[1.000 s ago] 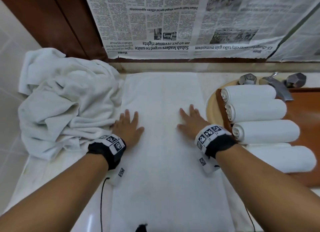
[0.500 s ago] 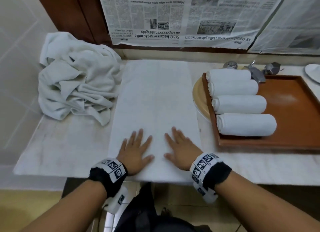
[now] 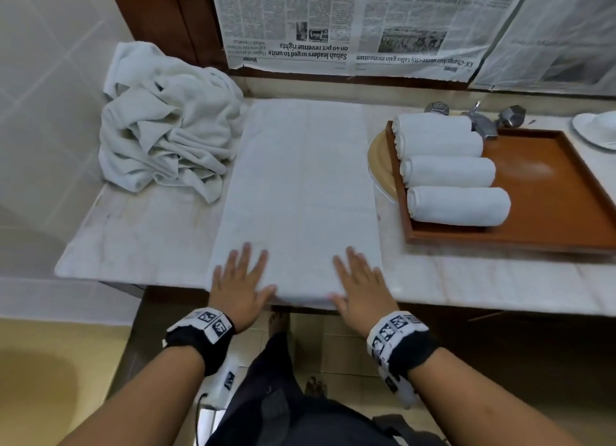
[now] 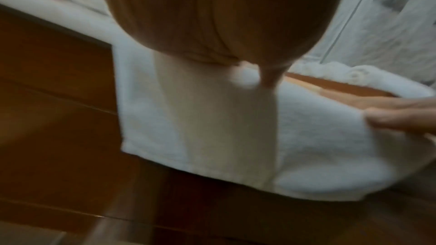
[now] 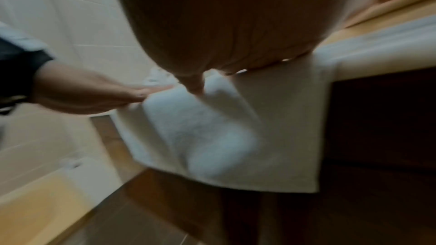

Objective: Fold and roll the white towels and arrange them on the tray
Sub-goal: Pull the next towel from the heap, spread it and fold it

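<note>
With four rolled white towels (image 3: pixel 446 172) already lying on the brown wooden tray (image 3: pixel 550 192) at 3 o'clock and a crumpled white towel heap (image 3: pixel 166 129) waiting at 10 o'clock, the long folded white towel (image 3: pixel 300 192) is being pressed flat at its 6 o'clock end, unrolled as yet, by the left hand (image 3: pixel 238 284) and right hand (image 3: pixel 361 287), fingers outstretched and nothing gripped.

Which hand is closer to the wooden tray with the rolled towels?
Right. The right hand lies flat on the folded towel on the tray's side; the left hand lies flat on the towel's opposite side, near the crumpled pile.
</note>
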Tool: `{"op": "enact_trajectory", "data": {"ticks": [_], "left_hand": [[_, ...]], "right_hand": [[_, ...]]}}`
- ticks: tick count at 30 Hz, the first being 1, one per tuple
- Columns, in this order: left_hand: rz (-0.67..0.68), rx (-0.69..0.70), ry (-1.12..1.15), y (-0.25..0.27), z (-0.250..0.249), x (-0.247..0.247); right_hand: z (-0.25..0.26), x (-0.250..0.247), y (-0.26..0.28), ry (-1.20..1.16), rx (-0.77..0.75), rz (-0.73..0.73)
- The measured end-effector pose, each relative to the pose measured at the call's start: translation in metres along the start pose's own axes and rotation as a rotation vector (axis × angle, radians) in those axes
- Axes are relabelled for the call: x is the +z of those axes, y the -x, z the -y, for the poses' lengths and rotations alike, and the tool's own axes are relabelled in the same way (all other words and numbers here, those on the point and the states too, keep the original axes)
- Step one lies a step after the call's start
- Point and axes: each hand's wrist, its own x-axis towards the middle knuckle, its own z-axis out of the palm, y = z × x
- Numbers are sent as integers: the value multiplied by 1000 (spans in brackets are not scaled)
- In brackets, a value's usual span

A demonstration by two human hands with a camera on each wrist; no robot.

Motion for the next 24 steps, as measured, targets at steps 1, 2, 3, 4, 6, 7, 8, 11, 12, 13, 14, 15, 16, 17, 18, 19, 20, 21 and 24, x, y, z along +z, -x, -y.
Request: {"op": "enact_trajectory", "data": {"ticks": [1, 2, 3, 4, 6, 7, 8, 11, 12, 13, 14, 15, 16, 17, 18, 19, 20, 21, 24], "left_hand": [[-18, -100, 22, 1, 11, -2], [-23, -188, 49, 2, 21, -6], [-25, -256, 74, 1, 27, -11], [-45, -286, 77, 0, 27, -13], [-124, -170, 26, 0, 11, -14], [-138, -44, 5, 1, -2, -13], [-103, 87, 7, 2, -14, -9], [38, 172, 14, 3, -17, 1], [21, 80, -5, 0, -5, 1], [-15, -40, -10, -2, 10, 0], [-44, -164, 7, -3, 26, -2], [-59, -267, 51, -5, 41, -7], [-73, -336, 98, -6, 53, -12], [-110, -366, 126, -6, 60, -17], [-167, -354, 135, -7, 62, -19], [-210, -301, 136, -7, 58, -21], [-220, -218, 145, -6, 51, -21], [-197, -127, 156, -4, 41, -19], [-126, -15, 95, 5, 22, -5]], "right_hand": [[-10, -3, -1, -36, 102, -19], [-17, -7, -2, -67, 197, -34], [-21, -11, -2, -82, 263, -50], [-20, -14, -1, -74, 273, -73], [-6, -15, 3, -46, 122, -108], [3, -13, 5, -34, 4, -92], [10, -9, 8, -16, -94, -55], [4, 1, 12, 24, -104, 3], [-6, 1, 12, 1, -25, -19], [-18, -2, 11, -30, 67, -48], [-29, -7, 10, -55, 159, -77], [-39, -12, 9, -73, 236, -115], [-45, -18, 9, -87, 295, -168], [-47, -24, 9, -102, 336, -232], [-46, -28, 9, -118, 365, -298], [-42, -30, 9, -132, 386, -344], [-36, -31, 9, -138, 403, -357], [-29, -30, 9, -133, 419, -348], [-18, -23, 8, -148, 449, -359]]}}
